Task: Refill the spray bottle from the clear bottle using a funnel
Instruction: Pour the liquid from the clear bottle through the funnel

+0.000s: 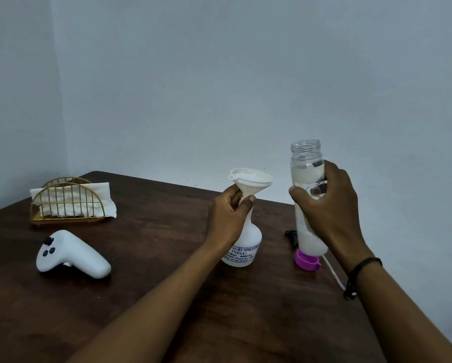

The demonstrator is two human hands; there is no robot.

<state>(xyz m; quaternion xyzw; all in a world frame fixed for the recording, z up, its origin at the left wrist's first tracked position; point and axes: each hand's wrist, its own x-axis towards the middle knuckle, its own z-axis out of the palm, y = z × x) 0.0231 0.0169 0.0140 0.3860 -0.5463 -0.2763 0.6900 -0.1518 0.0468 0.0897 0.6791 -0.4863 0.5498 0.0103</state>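
Left hand [228, 216] pinches the funnel [249, 183] seated in the spray bottle [245, 244] (standing upright on the table [154, 258]); right hand [329, 205] grips the uncapped clear bottle [307, 163], held upright.

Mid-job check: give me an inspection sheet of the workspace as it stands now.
Surface: dark wooden table.
Job's things: white funnel sits in the neck of the white spray bottle; clear bottle uncapped, upright, off the table; purple cap on the table.
Clutter: white controller; gold napkin holder with napkins; a black part behind the clear bottle.
Grippers: left hand pinches the funnel stem; right hand grips the clear bottle.
Cables: thin white tube.
Surroundings: plain pale wall.
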